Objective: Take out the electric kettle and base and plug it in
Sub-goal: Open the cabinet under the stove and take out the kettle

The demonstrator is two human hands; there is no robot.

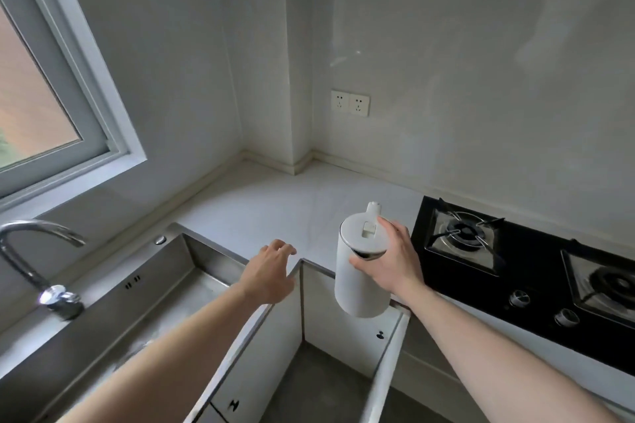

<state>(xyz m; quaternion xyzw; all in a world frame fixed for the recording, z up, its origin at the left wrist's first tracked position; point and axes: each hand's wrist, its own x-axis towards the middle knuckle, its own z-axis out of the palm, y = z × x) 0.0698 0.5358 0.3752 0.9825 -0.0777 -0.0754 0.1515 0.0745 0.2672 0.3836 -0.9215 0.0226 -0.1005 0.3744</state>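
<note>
A white electric kettle (pixel 357 282) hangs in the air above the open cabinet, just in front of the counter edge. My right hand (pixel 395 257) grips it around the top rim, by the lid. My left hand (pixel 271 271) hovers with fingers spread over the counter edge, holding nothing, left of the kettle. A double wall socket (pixel 350 102) sits on the back wall above the counter. No kettle base or cord is in view.
White countertop (pixel 292 203) runs along the back corner. A steel sink (pixel 165 292) with a chrome tap (pixel 37 251) lies left. A black gas hob (pixel 515 261) is right. Two cabinet doors (pixel 385 364) stand open below. A window (pixel 41 86) is at upper left.
</note>
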